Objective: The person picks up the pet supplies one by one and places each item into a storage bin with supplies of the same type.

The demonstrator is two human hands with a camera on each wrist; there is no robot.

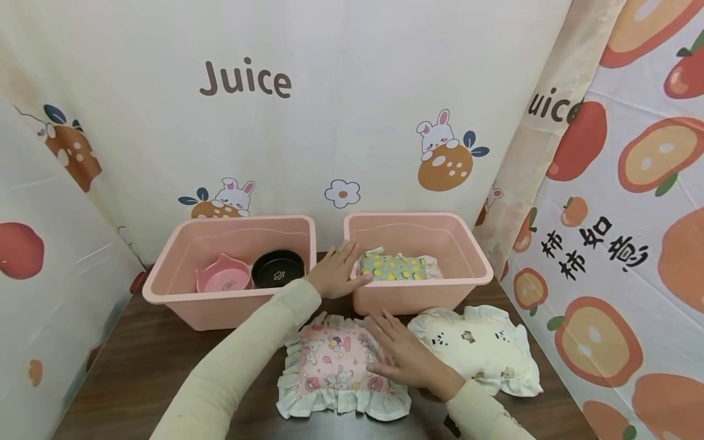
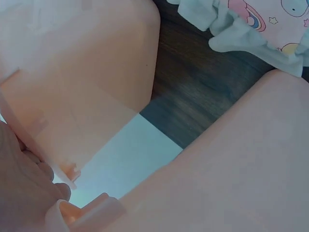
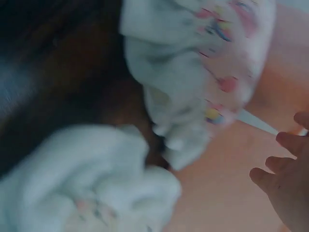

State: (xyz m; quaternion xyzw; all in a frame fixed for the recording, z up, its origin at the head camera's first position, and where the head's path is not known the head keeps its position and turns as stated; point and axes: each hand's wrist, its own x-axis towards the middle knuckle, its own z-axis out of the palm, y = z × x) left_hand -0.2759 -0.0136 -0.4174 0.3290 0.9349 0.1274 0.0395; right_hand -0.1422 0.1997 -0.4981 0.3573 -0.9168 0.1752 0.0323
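Observation:
My left hand reaches between the two pink bins, fingers extended by the left rim of the right bin. In the left wrist view, the fingertips of that hand lie by a bin's rim; contact is unclear. Inside the right bin is a small green cushion with a lemon print. My right hand hovers over or touches the right side of a pink ruffled cushion, fingers spread, gripping nothing. Right of it lies a white ruffled cushion, partly behind that hand.
The left bin holds a pink cat-shaped bowl and a black round bowl. Both bins stand on a dark wooden table. Printed curtains hang behind and at both sides. A small black item lies by the right sleeve.

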